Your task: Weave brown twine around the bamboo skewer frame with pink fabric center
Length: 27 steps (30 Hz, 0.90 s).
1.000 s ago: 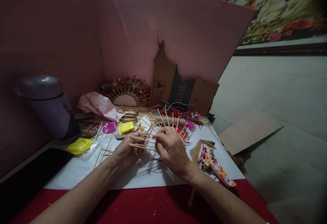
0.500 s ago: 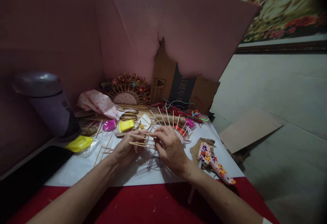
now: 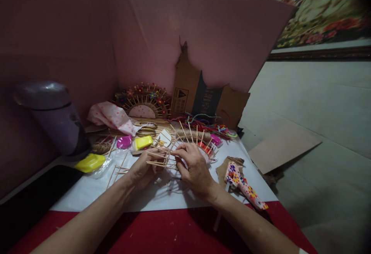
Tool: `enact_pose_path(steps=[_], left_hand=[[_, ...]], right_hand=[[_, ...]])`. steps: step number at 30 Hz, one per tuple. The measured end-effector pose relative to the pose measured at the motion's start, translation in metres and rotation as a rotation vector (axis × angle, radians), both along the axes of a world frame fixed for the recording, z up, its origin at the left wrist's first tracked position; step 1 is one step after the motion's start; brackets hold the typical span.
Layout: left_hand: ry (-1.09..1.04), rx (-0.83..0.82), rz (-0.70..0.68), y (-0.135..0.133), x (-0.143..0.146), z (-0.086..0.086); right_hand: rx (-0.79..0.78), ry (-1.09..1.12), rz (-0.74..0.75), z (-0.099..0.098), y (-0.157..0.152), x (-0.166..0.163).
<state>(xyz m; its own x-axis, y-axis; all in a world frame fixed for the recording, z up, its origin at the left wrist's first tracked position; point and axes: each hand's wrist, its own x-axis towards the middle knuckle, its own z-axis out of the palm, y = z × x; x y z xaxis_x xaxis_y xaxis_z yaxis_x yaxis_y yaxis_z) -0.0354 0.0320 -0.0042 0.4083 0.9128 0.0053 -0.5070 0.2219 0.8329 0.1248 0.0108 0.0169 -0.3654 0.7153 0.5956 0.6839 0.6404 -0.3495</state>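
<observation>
A half-round frame of thin wooden sticks [image 3: 185, 140] stands on the white sheet [image 3: 150, 198] in the middle of the table. My left hand [image 3: 143, 171] is closed on its left side, with sticks jutting out past the fingers. My right hand [image 3: 194, 167] is curled over the frame's middle, its fingertips pinching at the sticks. What lies under the palm is hidden. A flower-painted glue gun [image 3: 242, 184] rests just right of my right wrist.
A finished stick fan with flowers [image 3: 143, 101] leans at the back beside torn cardboard [image 3: 203, 99]. Yellow [image 3: 89, 163] and pink [image 3: 124, 142] clay packets, loose sticks [image 3: 116, 171], coloured cords [image 3: 208, 124], spotted cloth [image 3: 111, 117] and a purple container [image 3: 55, 121] lie around. Red table edge [image 3: 174, 232] nearest me.
My right hand's fingers have shifted slightly left along the sticks. The left hand keeps the same hold. The view has barely moved.
</observation>
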Motion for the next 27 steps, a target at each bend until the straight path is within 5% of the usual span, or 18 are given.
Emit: enact_pose_path(steps=[27], left_hand=[[0.048, -0.019, 0.084, -0.0046, 0.0033, 0.0079]], right_hand=[[0.029, 0.061, -0.017, 0.0003, 0.0001, 0.0008]])
